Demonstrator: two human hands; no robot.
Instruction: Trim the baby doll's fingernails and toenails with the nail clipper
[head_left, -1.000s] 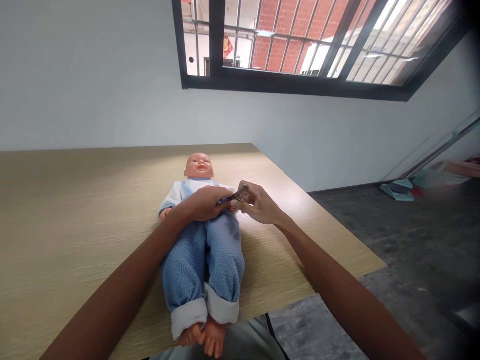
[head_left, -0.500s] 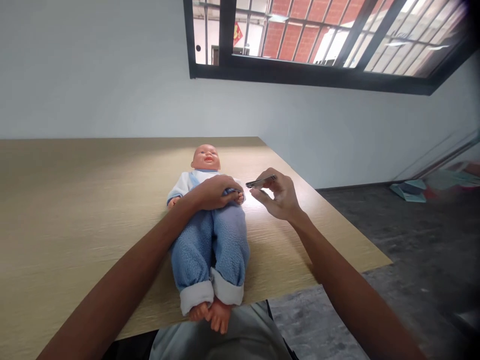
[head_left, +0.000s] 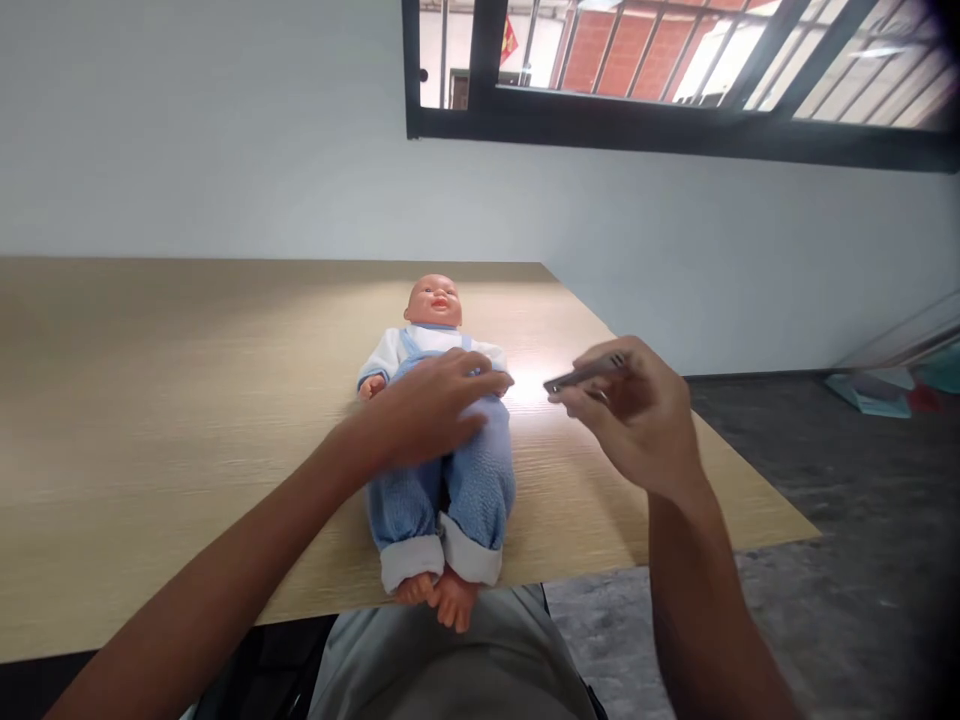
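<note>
A baby doll (head_left: 484,470) in blue overalls and a white top lies on its back, its bare feet at the table's front edge. My left hand (head_left: 450,400) is over the doll's belly, fingers apart and slightly blurred, holding nothing; it hides the doll's hand on that side. Whether it touches the overalls I cannot tell. To the right of the doll, my right hand (head_left: 645,415) pinches a metal nail clipper (head_left: 585,374) between thumb and fingers. The clipper is held above the table, its tip toward the doll but apart from it.
The wooden table (head_left: 187,400) ends at a right edge, with grey floor (head_left: 787,450) beyond. A wall with a barred window (head_left: 637,120) stands behind. Light blue items (head_left: 874,390) lie on the floor at the far right. My lap is under the front edge.
My left hand has let go of the doll's hand and lifted slightly, its fingers opening. My right hand has moved right with the nail clipper, away from the doll. The view has shifted a little.
</note>
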